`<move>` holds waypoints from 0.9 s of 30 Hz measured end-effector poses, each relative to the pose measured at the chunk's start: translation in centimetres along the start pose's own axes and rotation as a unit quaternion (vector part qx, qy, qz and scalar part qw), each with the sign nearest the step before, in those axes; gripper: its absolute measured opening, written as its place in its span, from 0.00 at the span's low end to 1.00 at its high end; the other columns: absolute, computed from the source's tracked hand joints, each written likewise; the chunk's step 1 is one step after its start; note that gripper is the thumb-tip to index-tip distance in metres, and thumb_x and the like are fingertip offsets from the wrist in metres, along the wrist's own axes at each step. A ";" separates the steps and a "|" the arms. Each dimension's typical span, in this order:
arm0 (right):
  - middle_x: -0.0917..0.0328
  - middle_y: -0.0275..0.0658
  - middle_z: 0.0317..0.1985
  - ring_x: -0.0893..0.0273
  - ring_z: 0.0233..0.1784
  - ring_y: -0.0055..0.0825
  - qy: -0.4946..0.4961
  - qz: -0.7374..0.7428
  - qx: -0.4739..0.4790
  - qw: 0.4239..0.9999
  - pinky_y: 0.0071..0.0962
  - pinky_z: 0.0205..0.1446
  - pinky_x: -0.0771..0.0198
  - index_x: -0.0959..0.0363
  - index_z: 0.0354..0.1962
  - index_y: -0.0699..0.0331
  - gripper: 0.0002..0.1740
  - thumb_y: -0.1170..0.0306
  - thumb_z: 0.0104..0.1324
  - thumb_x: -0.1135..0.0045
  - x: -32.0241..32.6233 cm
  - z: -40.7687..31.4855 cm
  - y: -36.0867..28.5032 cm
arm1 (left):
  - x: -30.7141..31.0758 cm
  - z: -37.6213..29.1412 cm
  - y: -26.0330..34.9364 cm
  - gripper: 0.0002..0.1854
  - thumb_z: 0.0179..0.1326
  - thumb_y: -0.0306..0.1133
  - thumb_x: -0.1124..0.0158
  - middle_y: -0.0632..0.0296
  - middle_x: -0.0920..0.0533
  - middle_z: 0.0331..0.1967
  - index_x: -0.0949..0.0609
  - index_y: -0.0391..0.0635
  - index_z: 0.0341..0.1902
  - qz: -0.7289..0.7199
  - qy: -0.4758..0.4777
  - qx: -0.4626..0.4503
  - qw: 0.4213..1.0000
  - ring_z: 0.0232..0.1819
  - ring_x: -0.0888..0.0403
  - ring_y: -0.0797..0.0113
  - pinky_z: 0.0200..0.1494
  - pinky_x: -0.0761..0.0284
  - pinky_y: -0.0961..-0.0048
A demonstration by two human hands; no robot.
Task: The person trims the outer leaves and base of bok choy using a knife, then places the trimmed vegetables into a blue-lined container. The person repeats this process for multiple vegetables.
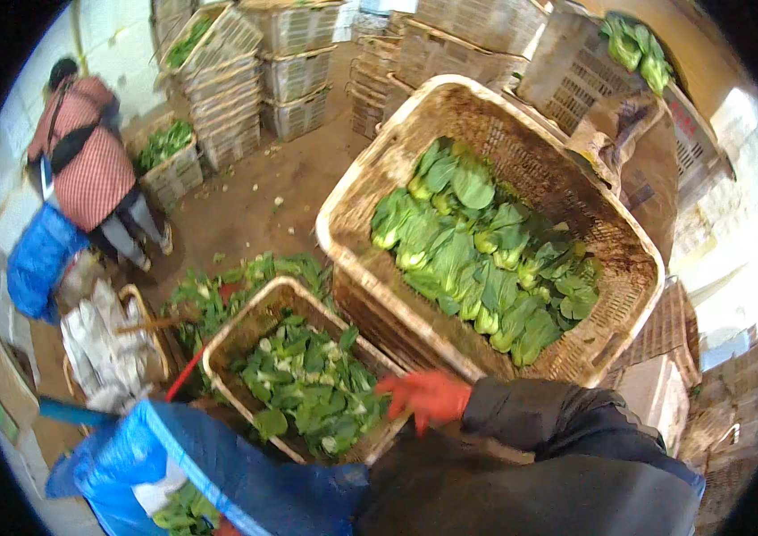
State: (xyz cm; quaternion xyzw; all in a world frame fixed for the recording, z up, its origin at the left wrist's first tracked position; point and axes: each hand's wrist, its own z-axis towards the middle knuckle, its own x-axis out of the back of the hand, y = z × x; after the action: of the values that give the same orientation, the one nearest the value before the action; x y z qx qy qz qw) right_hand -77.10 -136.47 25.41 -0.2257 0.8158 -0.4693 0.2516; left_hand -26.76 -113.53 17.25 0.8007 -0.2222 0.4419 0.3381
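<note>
My right hand (pixel 426 398), in a red glove and slightly blurred, is over the near right rim of a smaller plastic crate (pixel 238 335) of loose green leaves (pixel 318 388). Its fingers are apart and nothing shows in them. A large, dirty plastic crate (pixel 392 288) stands beyond it, with rows of bok choy (pixel 472 254) lying inside. At the bottom left, a bit of red, likely my gloved left hand (pixel 226 528), shows beside bok choy (pixel 186 509) at a blue bag (pixel 117 462); most of it is hidden, so its grip cannot be told.
A person (pixel 84 147) in a checked top stands at the upper left, facing away. Stacked crates (pixel 221 100) rise at the back. Leaves (pixel 204 295) lie heaped beyond the smaller crate. Bok choy (pixel 637 50) tops a crate at the upper right, near a brown sack (pixel 647 161).
</note>
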 end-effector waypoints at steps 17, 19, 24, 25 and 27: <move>0.23 0.49 0.54 0.24 0.57 0.43 0.579 -0.394 -0.135 0.701 0.42 0.60 0.29 0.32 0.62 0.55 0.30 0.61 0.62 0.42 41.0 -6.4 -6.2 | -14.2 10.9 82.3 0.26 0.66 0.42 0.41 0.44 0.24 0.61 0.25 0.37 0.61 -0.150 -0.061 -0.666 0.728 0.65 0.29 0.49 0.67 0.35 0.62; 0.24 0.48 0.55 0.24 0.57 0.42 0.508 -0.387 -0.223 0.736 0.41 0.60 0.29 0.33 0.62 0.55 0.30 0.62 0.62 0.42 43.8 -7.3 -4.5 | -18.9 12.9 91.1 0.27 0.67 0.47 0.45 0.46 0.27 0.64 0.26 0.41 0.63 0.123 0.029 -0.644 0.754 0.68 0.33 0.49 0.70 0.40 0.59; 0.25 0.47 0.57 0.23 0.57 0.40 0.478 -0.419 -0.238 0.734 0.39 0.60 0.28 0.34 0.64 0.55 0.31 0.66 0.62 0.42 40.9 -9.6 2.4 | -26.3 19.1 95.6 0.29 0.64 0.50 0.42 0.49 0.26 0.64 0.25 0.47 0.63 0.059 -0.019 -0.704 0.708 0.69 0.35 0.52 0.71 0.42 0.58; 0.25 0.47 0.58 0.23 0.57 0.39 0.477 -0.418 -0.236 0.736 0.38 0.60 0.28 0.35 0.64 0.55 0.31 0.67 0.62 0.42 40.6 -10.2 2.9 | -26.5 19.7 95.0 0.29 0.63 0.50 0.41 0.50 0.27 0.64 0.25 0.47 0.63 0.089 -0.039 -0.681 0.726 0.69 0.35 0.52 0.71 0.42 0.58; 0.26 0.46 0.59 0.23 0.57 0.38 0.482 -0.408 -0.229 0.741 0.37 0.60 0.28 0.35 0.65 0.55 0.32 0.68 0.62 0.42 40.7 -10.8 2.6 | -25.4 19.1 92.6 0.29 0.62 0.49 0.39 0.51 0.27 0.65 0.26 0.48 0.64 0.134 -0.071 -0.632 0.760 0.70 0.36 0.53 0.71 0.43 0.58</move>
State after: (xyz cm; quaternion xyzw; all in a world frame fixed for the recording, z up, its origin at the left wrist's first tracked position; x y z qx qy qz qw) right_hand -115.57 -152.88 19.72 -0.3314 0.7408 -0.3724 -0.4503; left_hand -89.67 -188.44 20.13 0.3969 -0.5795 0.1838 0.6877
